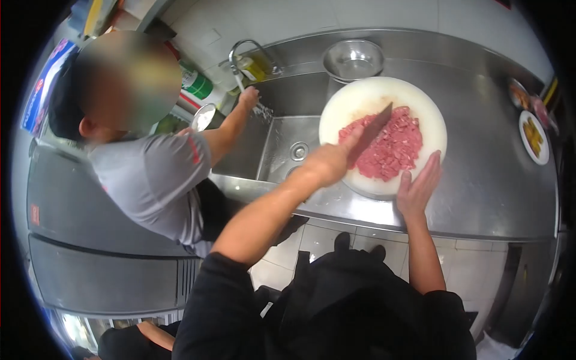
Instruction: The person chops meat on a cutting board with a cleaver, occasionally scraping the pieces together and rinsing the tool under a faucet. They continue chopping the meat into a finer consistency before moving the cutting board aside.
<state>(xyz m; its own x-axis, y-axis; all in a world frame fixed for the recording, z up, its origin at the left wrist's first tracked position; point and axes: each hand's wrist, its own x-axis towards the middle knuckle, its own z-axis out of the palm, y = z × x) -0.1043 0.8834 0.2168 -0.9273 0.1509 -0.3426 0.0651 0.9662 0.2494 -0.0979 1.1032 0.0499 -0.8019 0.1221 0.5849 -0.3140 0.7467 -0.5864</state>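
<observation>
A round white cutting board lies on the steel counter. Spread over its middle is chopped pink meat. My left hand is closed round the handle of a knife, whose broad blade lies over the meat and points up and to the right. At the board's lower right edge, my right hand rests with fingers stretched out and thumb apart, holding nothing.
A sink with a running tap adjoins the board on the left. There a co-worker in grey holds a hand by the water. A metal bowl stands behind the board; a plate of food sits far right.
</observation>
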